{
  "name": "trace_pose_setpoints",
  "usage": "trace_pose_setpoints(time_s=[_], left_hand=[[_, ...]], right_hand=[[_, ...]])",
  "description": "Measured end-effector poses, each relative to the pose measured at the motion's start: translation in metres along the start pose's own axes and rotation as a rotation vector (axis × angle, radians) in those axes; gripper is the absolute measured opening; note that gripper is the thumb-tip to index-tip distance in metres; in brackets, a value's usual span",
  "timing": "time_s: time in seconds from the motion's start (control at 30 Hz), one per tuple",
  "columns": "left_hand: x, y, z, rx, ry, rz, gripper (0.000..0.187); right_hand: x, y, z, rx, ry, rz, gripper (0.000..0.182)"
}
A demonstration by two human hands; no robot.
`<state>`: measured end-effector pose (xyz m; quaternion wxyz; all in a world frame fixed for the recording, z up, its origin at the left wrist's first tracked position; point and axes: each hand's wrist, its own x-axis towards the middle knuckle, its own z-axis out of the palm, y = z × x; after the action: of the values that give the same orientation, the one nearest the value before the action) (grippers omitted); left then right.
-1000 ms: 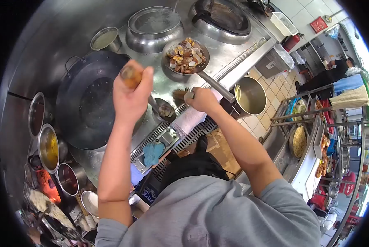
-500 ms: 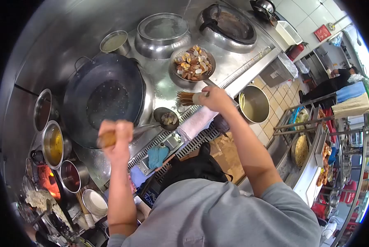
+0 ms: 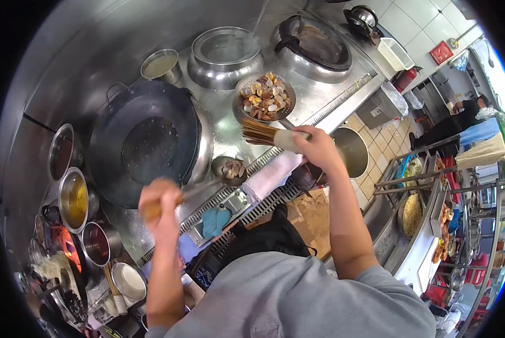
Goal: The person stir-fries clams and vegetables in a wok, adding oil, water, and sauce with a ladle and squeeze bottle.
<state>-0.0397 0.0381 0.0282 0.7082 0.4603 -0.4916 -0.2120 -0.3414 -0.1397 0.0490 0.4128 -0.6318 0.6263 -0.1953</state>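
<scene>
Stainless steel covers the whole cooking line, a long worktop (image 3: 331,93) with wells for burners; landmark for this entry is the big black wok (image 3: 145,143), which sits empty but for a wet sheen at its bottom. Left hand (image 3: 161,205) is just below the wok's near rim, grip wrapped shut round the wooden end of a ladle handle (image 3: 151,209); the shaft runs up and to the right, and the ladle bowl (image 3: 231,168), holding a few pieces of food, lies just right of the wok over the drain grate. Right hand (image 3: 319,147) is further right of the wok, fist closed on a bamboo brush (image 3: 263,134) whose bristles point back toward the wok; the brush hangs just below a perforated strainer (image 3: 265,97) heaped with clams. Seasoning pots (image 3: 72,197) stand left of the wok. Both elbows are bent, forearms reaching forward from the grey-sleeved torso, the left wrist cocked low, the right arm stretched longer and higher. Judgement on handling: the ladle ought to be kept level so its contents do not slide out, and the brush ought to reach the wok bristles first, angled to the curved wall, clear of the strainer's handle. A second person stands well away, at far right beyond the tiled floor.
</scene>
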Motion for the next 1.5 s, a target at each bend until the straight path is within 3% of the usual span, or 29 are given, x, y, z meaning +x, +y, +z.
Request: trace_pose_setpoints(time_s=[0.07,0.13,0.2,0.27,0.3,0.37,0.43,0.53,0.67,0.77,0.83,0.9,0.97,1.03,1.1,1.17,1.2,1.27,1.3,1.37,1.43,1.5], left_hand=[[-0.044,-0.002,-0.041,0.201,0.144,-0.032,0.009],[-0.07,0.015,-0.06,0.205,0.096,-0.195,0.011],[-0.069,0.023,-0.046,0.235,0.062,-0.16,0.013],[-0.05,0.024,-0.026,0.218,0.032,-0.136,0.013],[-0.036,0.021,-0.012,0.188,0.007,-0.088,0.011],[-0.005,0.014,0.02,0.084,-0.052,-0.029,0.01],[0.024,0.014,0.053,0.024,-0.116,-0.056,0.013],[0.054,0.012,0.094,0.138,-0.191,-0.072,0.019],[0.058,0.002,0.112,0.052,-0.215,-0.102,0.021],[0.043,0.006,0.1,0.025,-0.113,0.077,0.014],[0.017,0.001,0.076,-0.053,-0.03,0.107,0.012],[-0.012,0.003,0.04,0.031,-0.002,0.193,0.011],[-0.057,0.007,-0.003,0.328,0.129,0.111,0.012],[-0.105,0.018,-0.055,0.502,0.008,-0.182,0.015],[-0.118,0.067,-0.069,0.161,-0.119,-0.831,0.031],[-0.105,0.106,-0.052,-0.636,0.029,-1.165,0.044],[-0.113,0.096,-0.06,-0.693,0.049,-1.302,0.041],[-0.125,0.051,-0.066,-0.778,0.059,-1.376,0.033],[-0.117,0.027,-0.056,-1.241,0.077,-1.543,0.02],[-0.09,0.013,-0.016,-0.963,-0.148,-1.435,0.014],[-0.071,-0.018,0.009,-0.876,-0.194,-1.387,0.016],[-0.042,-0.008,0.031,-0.946,-0.154,-1.351,0.017]], right_hand=[[-0.009,0.011,-0.016,0.16,0.001,-0.022,0.042],[-0.014,0.012,-0.02,0.213,0.028,-0.029,0.035],[-0.009,0.018,-0.018,0.049,0.022,-0.03,0.038],[0.013,0.027,0.004,-0.249,0.068,-0.244,0.043],[0.023,0.024,0.017,-0.287,0.007,-0.154,0.046],[0.046,0.033,0.056,-0.402,0.071,-0.356,0.039],[0.076,0.053,0.104,-0.566,0.024,-0.262,0.039],[0.061,0.044,0.131,-0.69,-0.117,-0.348,0.031],[0.053,0.023,0.119,-0.579,-0.211,-0.41,0.033],[0.054,0.013,0.097,-0.403,-0.371,-0.284,0.038],[0.056,0.016,0.088,-0.41,-0.343,-0.318,0.043],[0.052,0.018,0.074,-0.377,-0.181,-0.351,0.043],[0.039,0.013,0.047,-0.266,-0.112,-0.299,0.046],[0.028,0.015,0.019,-0.108,-0.081,-0.247,0.041],[0.01,0.021,-0.007,0.154,-0.077,-0.194,0.036],[-0.006,0.024,-0.019,0.498,-0.063,-0.116,0.035],[-0.014,0.024,-0.021,0.672,-0.038,-0.081,0.036],[-0.026,0.019,-0.02,0.844,-0.02,-0.053,0.038],[-0.03,0.017,-0.021,0.922,-0.025,-0.036,0.039],[-0.039,0.02,-0.022,1.002,-0.013,-0.015,0.04],[-0.048,0.025,-0.018,0.862,0.073,-0.088,0.04],[-0.067,0.025,-0.011,0.695,0.181,-0.065,0.043]])
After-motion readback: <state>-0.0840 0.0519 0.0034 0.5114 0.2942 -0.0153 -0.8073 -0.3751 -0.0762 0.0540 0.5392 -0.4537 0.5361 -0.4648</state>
